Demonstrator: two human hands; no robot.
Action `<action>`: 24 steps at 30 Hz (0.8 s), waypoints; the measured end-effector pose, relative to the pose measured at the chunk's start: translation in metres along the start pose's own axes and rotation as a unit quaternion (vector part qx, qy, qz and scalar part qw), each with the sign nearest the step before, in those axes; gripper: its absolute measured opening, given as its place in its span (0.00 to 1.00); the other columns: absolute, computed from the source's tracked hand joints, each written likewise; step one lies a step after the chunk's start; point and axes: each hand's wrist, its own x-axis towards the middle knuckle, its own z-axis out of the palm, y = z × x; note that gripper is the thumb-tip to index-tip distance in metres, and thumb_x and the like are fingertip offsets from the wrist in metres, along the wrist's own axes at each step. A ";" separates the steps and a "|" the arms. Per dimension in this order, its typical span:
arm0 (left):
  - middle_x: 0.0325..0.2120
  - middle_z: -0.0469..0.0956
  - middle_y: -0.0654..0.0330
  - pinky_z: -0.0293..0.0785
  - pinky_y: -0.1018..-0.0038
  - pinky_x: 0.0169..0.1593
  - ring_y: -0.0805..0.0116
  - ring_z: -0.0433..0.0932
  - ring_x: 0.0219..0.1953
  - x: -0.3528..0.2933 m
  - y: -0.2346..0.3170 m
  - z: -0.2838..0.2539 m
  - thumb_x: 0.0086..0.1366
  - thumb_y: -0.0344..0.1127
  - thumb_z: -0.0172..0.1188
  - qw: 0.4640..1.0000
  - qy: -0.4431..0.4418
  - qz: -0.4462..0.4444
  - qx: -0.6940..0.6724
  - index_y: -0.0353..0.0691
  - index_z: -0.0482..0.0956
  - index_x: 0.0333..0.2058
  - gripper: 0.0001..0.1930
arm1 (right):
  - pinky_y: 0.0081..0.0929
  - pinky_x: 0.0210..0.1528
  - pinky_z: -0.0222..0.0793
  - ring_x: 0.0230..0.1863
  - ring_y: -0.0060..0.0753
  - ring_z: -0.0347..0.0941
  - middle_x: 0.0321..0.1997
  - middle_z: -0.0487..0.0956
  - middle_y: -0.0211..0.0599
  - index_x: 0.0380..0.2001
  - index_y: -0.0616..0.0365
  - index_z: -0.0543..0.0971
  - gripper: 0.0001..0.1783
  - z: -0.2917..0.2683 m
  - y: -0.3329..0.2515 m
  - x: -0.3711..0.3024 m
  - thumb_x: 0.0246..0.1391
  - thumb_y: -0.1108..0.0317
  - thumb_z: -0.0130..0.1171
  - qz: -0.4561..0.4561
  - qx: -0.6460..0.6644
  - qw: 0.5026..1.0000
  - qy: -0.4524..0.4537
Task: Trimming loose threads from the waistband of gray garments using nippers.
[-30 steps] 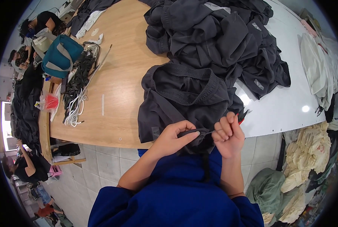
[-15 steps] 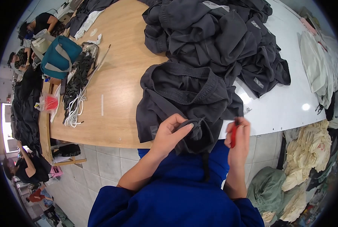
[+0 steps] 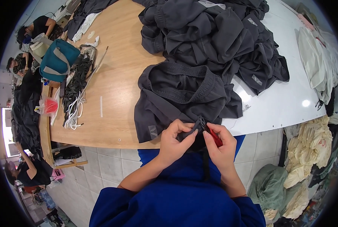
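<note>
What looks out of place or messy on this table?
What look like thread scraps lie loose on the white tabletop, just right of the dark garment being handled, like stray litter. Far left, white cords lie in a loose tangle rather than coiled. I see nothing spilled.

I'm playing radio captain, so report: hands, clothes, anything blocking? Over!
Left hand pinching dark garment. Right hand holding red tool close by. Dark clothes pile beyond, clear of both hands.

Red tool (image 3: 215,139) part-hid. by R fingers (image 3: 224,131).
</note>
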 end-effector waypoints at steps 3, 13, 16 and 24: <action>0.34 0.80 0.54 0.69 0.81 0.43 0.77 0.76 0.36 0.001 -0.003 -0.002 0.55 0.21 0.60 0.999 0.009 0.017 0.049 0.34 0.69 0.27 0.07 | 0.17 0.37 0.72 0.34 0.24 0.77 0.33 0.80 0.40 0.38 0.66 0.77 0.12 -0.003 -0.006 -0.001 0.47 0.78 0.62 0.003 -0.012 1.000 0.000; 0.30 0.82 0.59 0.62 0.74 0.45 0.69 0.79 0.31 0.002 -0.001 -0.003 0.50 0.25 0.63 0.966 0.021 0.125 0.225 0.37 0.74 0.25 0.06 | 0.18 0.37 0.73 0.34 0.26 0.78 0.33 0.80 0.41 0.37 0.67 0.78 0.12 -0.003 -0.008 0.001 0.47 0.78 0.62 -0.051 -0.055 0.997 0.005; 0.30 0.82 0.59 0.62 0.73 0.45 0.69 0.79 0.30 0.002 0.002 -0.002 0.49 0.26 0.63 0.962 0.020 0.133 0.236 0.38 0.74 0.25 0.06 | 0.18 0.37 0.73 0.34 0.26 0.78 0.32 0.80 0.41 0.37 0.67 0.78 0.11 -0.003 -0.009 0.001 0.47 0.79 0.62 -0.063 -0.058 0.996 0.005; 0.31 0.82 0.58 0.62 0.74 0.44 0.70 0.78 0.31 0.000 -0.002 -0.004 0.50 0.25 0.63 0.969 0.016 0.115 0.217 0.37 0.73 0.25 0.06 | 0.17 0.37 0.73 0.35 0.24 0.77 0.33 0.79 0.40 0.36 0.67 0.78 0.09 -0.004 -0.008 0.000 0.48 0.79 0.61 -0.062 -0.051 0.997 0.006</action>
